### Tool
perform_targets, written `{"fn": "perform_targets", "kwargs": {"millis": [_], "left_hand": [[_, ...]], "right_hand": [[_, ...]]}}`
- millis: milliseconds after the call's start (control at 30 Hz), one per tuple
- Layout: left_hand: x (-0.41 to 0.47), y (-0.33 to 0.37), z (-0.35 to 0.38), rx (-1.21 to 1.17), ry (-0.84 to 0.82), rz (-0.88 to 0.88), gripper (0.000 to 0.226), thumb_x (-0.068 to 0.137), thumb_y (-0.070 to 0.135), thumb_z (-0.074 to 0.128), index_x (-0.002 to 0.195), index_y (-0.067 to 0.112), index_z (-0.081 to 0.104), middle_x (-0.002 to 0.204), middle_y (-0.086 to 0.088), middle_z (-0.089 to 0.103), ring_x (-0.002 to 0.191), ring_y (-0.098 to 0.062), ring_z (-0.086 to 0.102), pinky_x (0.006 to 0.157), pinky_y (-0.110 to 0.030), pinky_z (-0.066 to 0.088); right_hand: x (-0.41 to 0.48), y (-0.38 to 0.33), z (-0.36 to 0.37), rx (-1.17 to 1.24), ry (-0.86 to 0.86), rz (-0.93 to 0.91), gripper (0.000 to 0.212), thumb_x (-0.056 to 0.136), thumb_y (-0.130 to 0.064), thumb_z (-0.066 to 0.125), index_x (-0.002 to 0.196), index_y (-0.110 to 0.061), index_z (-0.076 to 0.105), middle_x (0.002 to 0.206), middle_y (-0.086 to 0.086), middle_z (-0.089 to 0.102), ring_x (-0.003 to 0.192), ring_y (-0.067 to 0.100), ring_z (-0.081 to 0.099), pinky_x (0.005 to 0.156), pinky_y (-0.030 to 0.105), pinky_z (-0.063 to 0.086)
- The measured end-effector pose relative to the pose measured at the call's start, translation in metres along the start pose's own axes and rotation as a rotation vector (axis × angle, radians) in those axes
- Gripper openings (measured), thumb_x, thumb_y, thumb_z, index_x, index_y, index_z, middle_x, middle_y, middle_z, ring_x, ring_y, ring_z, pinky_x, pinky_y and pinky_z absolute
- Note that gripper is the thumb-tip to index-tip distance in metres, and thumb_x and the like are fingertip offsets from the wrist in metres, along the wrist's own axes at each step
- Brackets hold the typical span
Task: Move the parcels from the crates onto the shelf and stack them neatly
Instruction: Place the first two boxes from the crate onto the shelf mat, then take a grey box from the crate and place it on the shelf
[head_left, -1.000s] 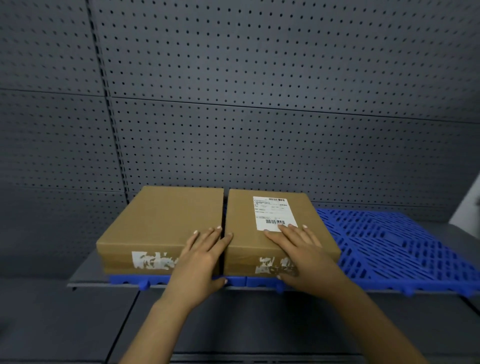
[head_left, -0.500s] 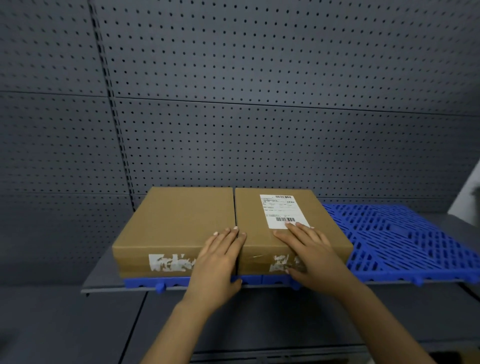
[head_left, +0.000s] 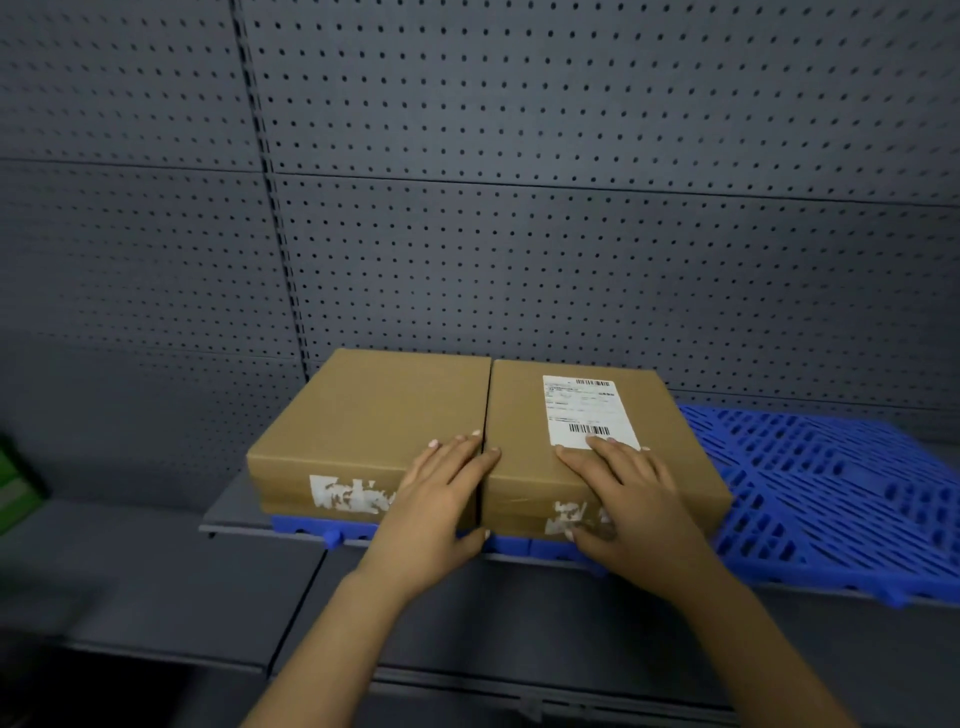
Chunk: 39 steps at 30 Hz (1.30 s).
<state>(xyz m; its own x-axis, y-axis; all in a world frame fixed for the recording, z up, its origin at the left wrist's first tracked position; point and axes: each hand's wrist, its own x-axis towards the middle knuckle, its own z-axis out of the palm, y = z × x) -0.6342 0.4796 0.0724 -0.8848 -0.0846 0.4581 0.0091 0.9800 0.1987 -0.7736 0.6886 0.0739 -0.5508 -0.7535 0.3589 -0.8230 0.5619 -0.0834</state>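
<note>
2 parcels (head_left: 374, 415) (head_left: 519, 415) sit touching on the blue mat (head_left: 831, 493), hands (head_left: 436, 509) (head_left: 634, 504) flat atop.

The view is dim and cool, lit softly from above. The wall (head_left: 571, 234) fades to near black at lower left. The tops of the boxes (head_left: 374, 415) are lighter than their fronts. The white label (head_left: 582, 410) is the brightest patch, its print too soft to read. Shadows are faint. Wall seams bow toward the edges, and a green shape (head_left: 15, 488) at far left is blurred.
</note>
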Motion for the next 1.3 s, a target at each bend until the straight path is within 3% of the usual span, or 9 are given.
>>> {"fn": "perform_targets", "kwargs": {"millis": [167,300,567,700,767,933,1167,1300], "left_hand": [[-0.008,0.010,0.000,-0.042,0.080,-0.066,0.078,0.079,0.028,0.073,0.147,0.027,0.034,0.156,0.004,0.027,0.145,-0.012,0.019,0.120,-0.028,0.003],[-0.021,0.022,-0.007,-0.039,0.146,-0.111,0.075,0.079,0.024,0.076,0.144,0.025,0.039,0.154,0.004,0.030,0.144,-0.012,0.022,0.120,-0.029,0.007],[-0.089,0.008,-0.039,0.086,0.192,-0.323,0.070,0.078,0.028,0.077,0.140,0.023,0.045,0.148,0.004,0.038,0.142,-0.016,0.029,0.118,-0.041,0.018],[-0.131,-0.011,-0.064,0.137,0.233,-0.423,0.069,0.078,0.029,0.076,0.140,0.023,0.045,0.145,0.004,0.041,0.142,-0.016,0.029,0.120,-0.033,0.010],[-0.161,-0.027,-0.083,0.173,0.259,-0.491,0.070,0.079,0.029,0.075,0.142,0.025,0.043,0.147,0.006,0.039,0.143,-0.014,0.026,0.120,-0.032,0.006],[-0.252,-0.073,-0.136,0.283,0.302,-0.633,0.076,0.077,0.030,0.078,0.143,0.026,0.041,0.148,0.006,0.038,0.143,-0.014,0.026,0.119,-0.041,0.015],[-0.394,-0.144,-0.223,0.402,0.361,-0.844,0.076,0.072,0.028,0.079,0.140,0.026,0.045,0.141,0.004,0.046,0.136,-0.018,0.037,0.117,-0.040,0.018],[-0.459,-0.167,-0.257,0.459,0.389,-0.960,0.073,0.074,0.030,0.078,0.139,0.028,0.045,0.141,0.006,0.045,0.136,-0.015,0.035,0.117,-0.041,0.019]], "right_hand": [[0.001,-0.002,0.001,0.117,0.074,-0.102,0.069,0.077,-0.041,0.066,0.139,-0.034,0.039,0.144,0.000,0.042,0.131,0.022,0.038,0.111,0.046,0.028],[0.004,-0.017,0.003,0.193,0.076,-0.205,0.063,0.082,-0.042,0.057,0.141,-0.035,0.037,0.144,-0.003,0.041,0.134,0.021,0.034,0.112,0.043,0.024],[0.022,-0.094,0.018,0.325,0.029,-0.391,0.060,0.083,-0.036,0.065,0.139,-0.032,0.042,0.141,-0.004,0.043,0.130,0.021,0.038,0.114,0.039,0.020],[0.032,-0.150,0.025,0.351,-0.012,-0.485,0.061,0.084,-0.039,0.063,0.140,-0.033,0.040,0.141,-0.004,0.041,0.131,0.020,0.036,0.113,0.037,0.019],[0.039,-0.190,0.027,0.356,-0.026,-0.550,0.061,0.085,-0.040,0.062,0.141,-0.032,0.040,0.143,-0.003,0.039,0.133,0.021,0.034,0.113,0.039,0.021],[0.049,-0.313,0.034,0.371,-0.055,-0.712,0.060,0.090,-0.042,0.058,0.144,-0.037,0.034,0.150,-0.007,0.028,0.139,0.018,0.024,0.115,0.037,0.015],[0.052,-0.503,0.049,0.468,-0.071,-0.906,0.059,0.086,-0.038,0.064,0.140,-0.034,0.042,0.148,-0.006,0.035,0.136,0.017,0.028,0.114,0.038,0.021],[0.048,-0.590,0.059,0.490,-0.100,-1.023,0.055,0.088,-0.039,0.062,0.138,-0.035,0.041,0.147,-0.009,0.033,0.136,0.014,0.025,0.114,0.030,0.013]]}}
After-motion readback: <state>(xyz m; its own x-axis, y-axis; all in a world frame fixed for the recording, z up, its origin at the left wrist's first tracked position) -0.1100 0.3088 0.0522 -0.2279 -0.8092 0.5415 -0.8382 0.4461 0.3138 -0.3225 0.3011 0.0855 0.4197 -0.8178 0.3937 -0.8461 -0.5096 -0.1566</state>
